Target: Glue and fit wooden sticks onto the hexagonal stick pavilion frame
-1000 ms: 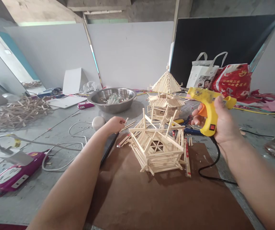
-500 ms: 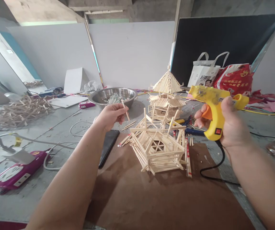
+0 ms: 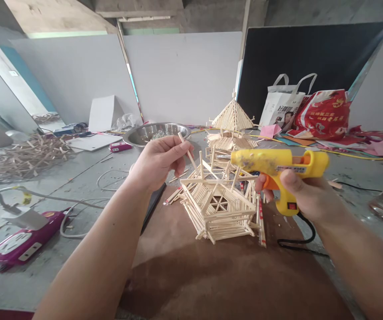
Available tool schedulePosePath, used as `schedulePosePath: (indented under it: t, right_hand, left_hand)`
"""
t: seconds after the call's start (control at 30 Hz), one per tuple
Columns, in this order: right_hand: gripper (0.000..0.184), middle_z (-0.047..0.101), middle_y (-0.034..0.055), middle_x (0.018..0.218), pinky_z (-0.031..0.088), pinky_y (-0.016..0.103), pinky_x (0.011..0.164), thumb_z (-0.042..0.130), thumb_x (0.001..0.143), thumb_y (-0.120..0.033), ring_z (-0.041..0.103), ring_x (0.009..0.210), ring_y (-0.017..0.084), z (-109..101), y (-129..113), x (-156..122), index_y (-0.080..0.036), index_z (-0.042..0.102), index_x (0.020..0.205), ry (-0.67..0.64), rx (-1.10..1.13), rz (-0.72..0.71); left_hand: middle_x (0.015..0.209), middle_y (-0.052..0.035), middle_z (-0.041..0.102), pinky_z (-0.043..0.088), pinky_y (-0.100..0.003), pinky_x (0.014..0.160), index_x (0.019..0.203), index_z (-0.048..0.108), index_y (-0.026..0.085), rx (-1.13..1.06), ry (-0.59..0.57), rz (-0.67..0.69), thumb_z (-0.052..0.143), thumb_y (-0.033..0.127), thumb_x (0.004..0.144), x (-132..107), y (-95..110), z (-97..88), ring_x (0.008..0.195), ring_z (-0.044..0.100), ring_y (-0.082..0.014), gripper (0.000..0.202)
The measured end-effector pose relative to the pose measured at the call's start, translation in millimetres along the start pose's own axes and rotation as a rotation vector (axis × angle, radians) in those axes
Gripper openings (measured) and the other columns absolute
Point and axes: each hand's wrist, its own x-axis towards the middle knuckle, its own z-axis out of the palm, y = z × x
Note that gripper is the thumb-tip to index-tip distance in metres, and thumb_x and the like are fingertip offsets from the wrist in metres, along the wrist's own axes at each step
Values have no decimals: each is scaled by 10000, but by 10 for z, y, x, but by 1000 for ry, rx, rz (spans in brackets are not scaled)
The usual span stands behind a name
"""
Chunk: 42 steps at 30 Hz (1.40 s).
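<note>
Between thumb and fingers, my left hand pinches a thin wooden stick, tilted, its lower end close to the back left of a six-sided stick frame. The frame has short upright posts and stands on a brown sheet. My right hand is wrapped round the handle of a yellow glue gun, fingers by its orange trigger. The gun's nozzle points left, above the frame's back part. Behind the frame rises a stick pagoda model with a pointed roof.
A steel bowl stands at the back. Left are a pile of sticks, a purple power strip with cables, and a dark phone partly under my arm. Bags stand back right. The gun's black cord trails right.
The glue gun has moved left and down, swinging level over the frame's back. My left hand has moved right with the stick, bringing it close to the frame.
</note>
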Motion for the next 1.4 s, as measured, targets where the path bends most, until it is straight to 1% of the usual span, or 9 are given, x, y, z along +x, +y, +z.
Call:
schedulePosePath:
  t: [0.1, 0.2, 0.33, 0.5, 0.83, 1.03, 1.13, 1.27, 1.4]
  right_hand:
    - [378, 552, 15, 565, 406, 283, 428, 501, 746, -556, 493, 491, 143, 33, 3, -36, -215, 634, 653, -46, -98, 25]
    - [365, 491, -5, 524, 398, 277, 431, 477, 776, -530, 480, 489, 141, 63, 0, -33, -219, 623, 653, -88, -151, -5]
    - [306, 497, -16, 563, 364, 251, 399, 488, 783, -498, 455, 466, 119, 112, -37, -5, -220, 559, 676, -133, -139, -41]
    - [321, 353, -47, 504, 319, 243, 391, 476, 800, -474, 410, 453, 113, 131, -60, -7, -220, 453, 605, -163, -185, -49]
    - [259, 442, -36, 527, 313, 238, 385, 491, 806, -438, 405, 443, 103, 110, -32, -3, -220, 554, 681, -149, -198, -74]
    - [341, 497, -10, 535, 362, 246, 398, 487, 787, -499, 451, 465, 117, 64, 26, -26, -213, 596, 635, -64, -101, 14]
    - [359, 556, 3, 578, 403, 267, 432, 478, 771, -545, 496, 476, 130, 75, 32, 2, -221, 617, 706, 5, 99, 48]
    - [441, 589, 19, 619, 484, 323, 596, 497, 701, -634, 583, 601, 173, 126, -2, 70, -207, 606, 732, 139, 357, 95]
    - [383, 584, 7, 609, 483, 316, 561, 538, 705, -586, 564, 554, 158, 110, -14, 76, -215, 611, 762, 158, 306, 47]
  left_hand:
    - [609, 8, 590, 322, -172, 320, 724, 575, 173, -32, 1, 15, 617, 256, 723, -7, -12, 62, 359, 443, -45, 93]
    - [576, 30, 603, 302, -169, 309, 839, 549, 209, -39, -6, -5, 643, 248, 696, -9, -21, 98, 324, 431, -48, 175]
    - [577, 27, 627, 301, -163, 307, 854, 523, 225, -34, -28, -38, 650, 252, 689, -15, -21, 106, 318, 448, -52, 210]
    - [589, 24, 630, 304, -158, 309, 859, 517, 223, -34, -44, -31, 638, 249, 703, -18, -22, 94, 319, 449, -47, 200]
    - [586, 25, 626, 283, -165, 308, 847, 525, 225, -21, -36, -40, 639, 244, 695, -26, -6, 112, 324, 444, -49, 191]
    - [601, 19, 602, 328, -169, 331, 701, 541, 182, -27, 93, 45, 607, 262, 740, -2, -51, 111, 359, 454, -40, 111]
    - [540, 37, 550, 354, -163, 343, 655, 529, 173, -50, 177, 56, 599, 251, 747, -10, -42, 139, 371, 466, -42, 140]
    - [592, 31, 598, 440, -184, 400, 689, 517, 181, -131, 164, 9, 614, 239, 727, -56, 20, 212, 430, 542, -71, 119]
    - [607, 15, 616, 465, -185, 421, 685, 541, 162, -126, 133, 0, 627, 252, 721, -82, 67, 245, 445, 560, -74, 130]
